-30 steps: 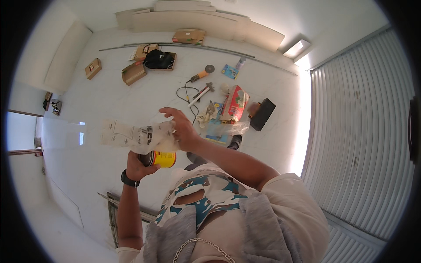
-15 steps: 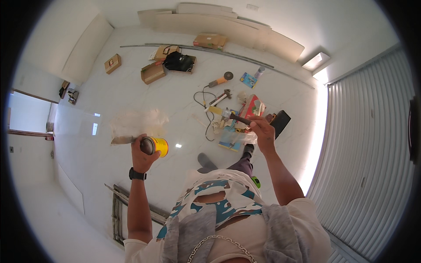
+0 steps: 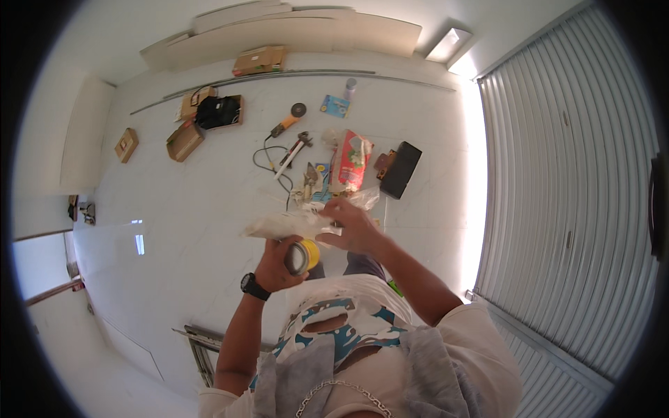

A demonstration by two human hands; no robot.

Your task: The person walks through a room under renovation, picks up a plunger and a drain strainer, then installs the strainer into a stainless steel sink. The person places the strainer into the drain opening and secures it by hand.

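My left hand (image 3: pixel 277 266) is closed round a small yellow can (image 3: pixel 309 256), tilted so that its round metal end shows. Against the fingers of that hand lies a crumpled, see-through plastic bag (image 3: pixel 289 224), spread out just beyond the can. My right hand (image 3: pixel 350 228) reaches in from the right, above the can and at the edge of the bag. Its fingers and thumb are apart, slightly blurred, and no tool shows in them. Whether the fingertips touch the plastic, I cannot tell.
On the tiled floor lie an angle grinder (image 3: pixel 287 120) with its cord, a hammer (image 3: pixel 293 155), a red package (image 3: pixel 350 161) and a black case (image 3: pixel 402 171). Cardboard boxes (image 3: pixel 186 141) stand farther left. A metal shutter (image 3: pixel 557 188) rises on the right.
My left hand has brought the can and plastic bag rightward. My right hand has moved left toward them; the dark-handled brush it held is no longer visible. The view has shifted right.
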